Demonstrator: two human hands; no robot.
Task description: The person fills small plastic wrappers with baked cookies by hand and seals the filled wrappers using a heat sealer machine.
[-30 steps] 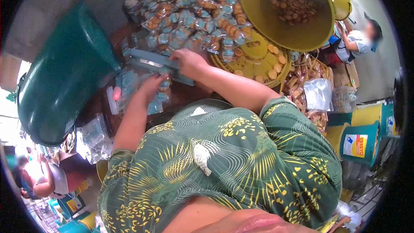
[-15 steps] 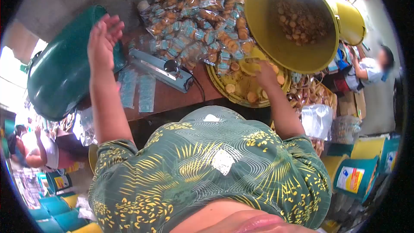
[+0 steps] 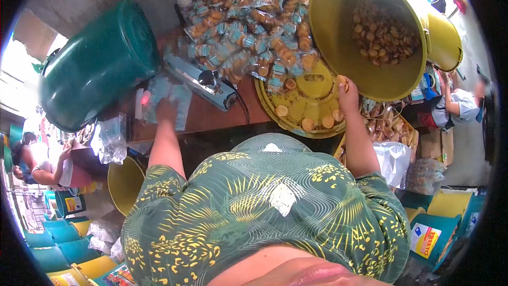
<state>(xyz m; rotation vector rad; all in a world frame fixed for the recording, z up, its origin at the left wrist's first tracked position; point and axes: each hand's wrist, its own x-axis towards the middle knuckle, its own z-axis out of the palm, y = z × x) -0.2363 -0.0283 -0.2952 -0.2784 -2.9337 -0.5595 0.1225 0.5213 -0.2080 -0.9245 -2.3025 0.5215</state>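
My left hand (image 3: 166,110) reaches down onto flat, printed plastic packets (image 3: 182,100) at the table's left. Its fingers are blurred, so whether they grip a packet cannot be told. My right hand (image 3: 349,101) is closed around a round biscuit (image 3: 343,83) at the right side of a yellow lid (image 3: 272,107). Several loose biscuits lie on this lid. Just beyond my right hand, a tilted yellow bucket (image 3: 330,26) holds many more biscuits. Between my hands sits a blue-grey bar sealer (image 3: 198,82) with a dark knob.
Filled biscuit packs (image 3: 238,37) are heaped at the back. A green bucket (image 3: 95,69) lies tilted on the left. On the right is a crate of packs (image 3: 389,127). Co-workers sit at the far left and right; stacked buckets (image 3: 436,238) stand behind me.
My left hand has come down from its raised position beside the green bucket onto the printed packets. My right hand has moved right, from the lid's middle to its edge, with a biscuit in it.
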